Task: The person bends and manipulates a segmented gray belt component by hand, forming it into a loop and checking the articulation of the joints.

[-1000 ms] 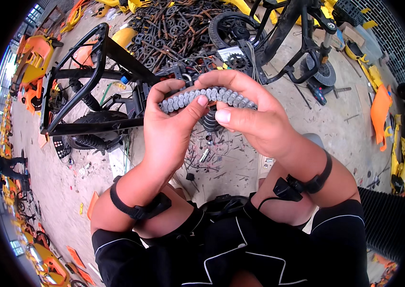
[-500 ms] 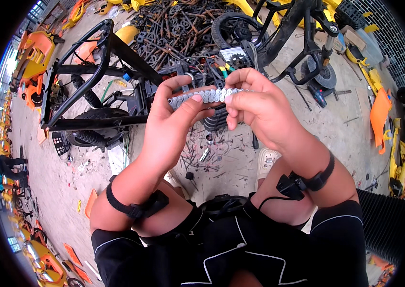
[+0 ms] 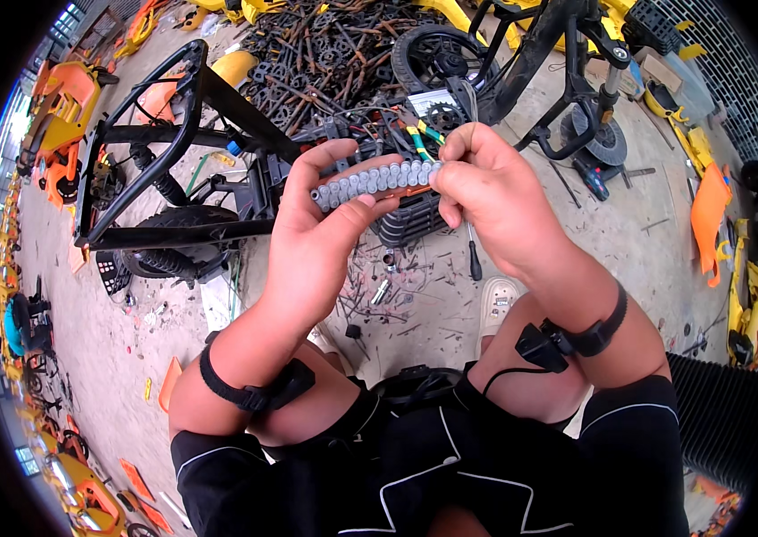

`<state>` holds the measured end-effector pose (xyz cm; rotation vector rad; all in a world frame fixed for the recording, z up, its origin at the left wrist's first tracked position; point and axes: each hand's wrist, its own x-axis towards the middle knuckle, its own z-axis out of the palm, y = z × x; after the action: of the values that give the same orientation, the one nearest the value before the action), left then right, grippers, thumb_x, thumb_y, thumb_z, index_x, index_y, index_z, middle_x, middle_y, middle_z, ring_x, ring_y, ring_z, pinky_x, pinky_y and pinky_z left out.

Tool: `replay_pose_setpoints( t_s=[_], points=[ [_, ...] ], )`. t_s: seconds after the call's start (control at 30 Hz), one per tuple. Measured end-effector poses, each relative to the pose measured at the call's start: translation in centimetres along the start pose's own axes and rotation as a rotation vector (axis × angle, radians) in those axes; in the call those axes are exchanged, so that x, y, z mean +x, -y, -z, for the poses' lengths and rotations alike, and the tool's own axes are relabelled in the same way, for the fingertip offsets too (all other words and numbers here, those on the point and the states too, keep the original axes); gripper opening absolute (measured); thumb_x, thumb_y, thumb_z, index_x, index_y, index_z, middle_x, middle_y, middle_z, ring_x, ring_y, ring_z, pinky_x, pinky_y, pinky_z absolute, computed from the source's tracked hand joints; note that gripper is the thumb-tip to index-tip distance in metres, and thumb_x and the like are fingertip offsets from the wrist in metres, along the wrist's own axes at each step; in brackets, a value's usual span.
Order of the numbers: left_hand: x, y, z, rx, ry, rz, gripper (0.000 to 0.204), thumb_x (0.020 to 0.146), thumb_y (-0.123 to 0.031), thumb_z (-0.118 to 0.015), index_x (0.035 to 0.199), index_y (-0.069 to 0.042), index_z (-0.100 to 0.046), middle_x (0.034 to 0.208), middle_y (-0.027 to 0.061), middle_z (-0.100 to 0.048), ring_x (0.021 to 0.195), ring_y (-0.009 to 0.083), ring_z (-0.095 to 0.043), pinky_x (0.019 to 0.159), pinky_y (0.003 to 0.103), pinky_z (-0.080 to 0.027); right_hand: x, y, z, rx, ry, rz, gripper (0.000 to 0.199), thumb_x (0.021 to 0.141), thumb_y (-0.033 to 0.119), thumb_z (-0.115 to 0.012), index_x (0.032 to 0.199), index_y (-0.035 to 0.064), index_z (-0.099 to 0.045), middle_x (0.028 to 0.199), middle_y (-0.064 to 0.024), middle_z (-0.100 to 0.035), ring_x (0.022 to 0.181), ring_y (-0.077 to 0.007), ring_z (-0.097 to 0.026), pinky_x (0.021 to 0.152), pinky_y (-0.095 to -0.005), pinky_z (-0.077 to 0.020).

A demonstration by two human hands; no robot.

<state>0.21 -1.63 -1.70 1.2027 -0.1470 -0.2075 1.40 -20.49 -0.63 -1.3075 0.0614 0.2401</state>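
A grey roller chain (image 3: 374, 183), folded so its links lie in rows side by side, is stretched between my hands. My left hand (image 3: 316, 228) holds its left end, with the thumb in front and the fingers behind. The right end is pinched between the thumb and fingers of my right hand (image 3: 495, 192). The chain bows gently upward toward the right. Part of it is hidden behind my right fingertips. Green-and-yellow-handled pliers (image 3: 418, 141) lie just beyond the chain, among dark parts.
A black vehicle frame (image 3: 155, 234) with a wheel stands at left, another fork assembly (image 3: 567, 80) at upper right. Rusty metal parts (image 3: 325, 67) are heaped ahead. A screwdriver (image 3: 475, 264), a socket (image 3: 381, 292) and a power drill (image 3: 591, 177) lie on the littered floor. A person (image 3: 21, 324) is far left.
My right fingers have shifted to the chain's right end and slightly right, baring more of its links. The chain now shows broader. My left hand has barely moved.
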Motion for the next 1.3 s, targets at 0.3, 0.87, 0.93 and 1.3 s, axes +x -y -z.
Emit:
replay_pose_setpoints(
  t_s=[0.3,0.87,0.93,1.3],
  points=[
    [0.1,-0.2,0.1,-0.065,-0.106,0.126,0.05,0.091,0.003,-0.047,0.139,0.003,-0.034,0.134,0.0288,-0.052,0.117,0.037,-0.06,0.104,0.046,-0.046,1.0,-1.1,0.2,-0.113,-0.058,0.053,0.03,0.095,0.029,-0.069,0.09,0.0029,-0.054,0.075,-0.0001,-0.054,0.066,-0.005,-0.05,0.054,-0.0227,-0.0394],
    [2.0,0.1,2.1,-0.165,-0.232,0.288,0.05,0.092,0.0,-0.044,0.14,0.009,-0.031,0.131,0.0262,-0.049,0.115,0.0374,-0.059,0.102,0.046,-0.048,2.2,-1.0,1.4,0.243,0.07,-0.1,0.032,0.099,0.014,-0.056,0.119,-0.0103,-0.057,0.103,-0.0133,-0.063,0.091,-0.0193,-0.066,0.09,-0.0378,-0.0574],
    [2.1,-0.1,2.1,-0.162,-0.24,0.278,0.049,0.092,0.0,-0.045,0.139,0.009,-0.032,0.131,0.0258,-0.049,0.115,0.0372,-0.059,0.102,0.046,-0.048,2.2,-1.1,1.3,0.183,0.087,-0.086,0.031,0.1,0.009,-0.054,0.124,-0.011,-0.056,0.106,-0.0142,-0.064,0.094,-0.0192,-0.066,0.093,-0.0359,-0.0562],
    [1.4,-0.7,2.0,-0.137,-0.173,0.159,0.053,0.092,0.0,-0.052,0.14,0.007,-0.029,0.126,0.0265,-0.056,0.113,0.034,-0.062,0.102,0.043,-0.049,1.7,-1.6,0.3,0.13,0.197,-0.093,0.039,0.099,0.016,-0.061,0.132,-0.0045,-0.056,0.098,-0.0063,-0.064,0.078,-0.0099,-0.056,0.07,-0.0231,-0.0496]
  ],
)
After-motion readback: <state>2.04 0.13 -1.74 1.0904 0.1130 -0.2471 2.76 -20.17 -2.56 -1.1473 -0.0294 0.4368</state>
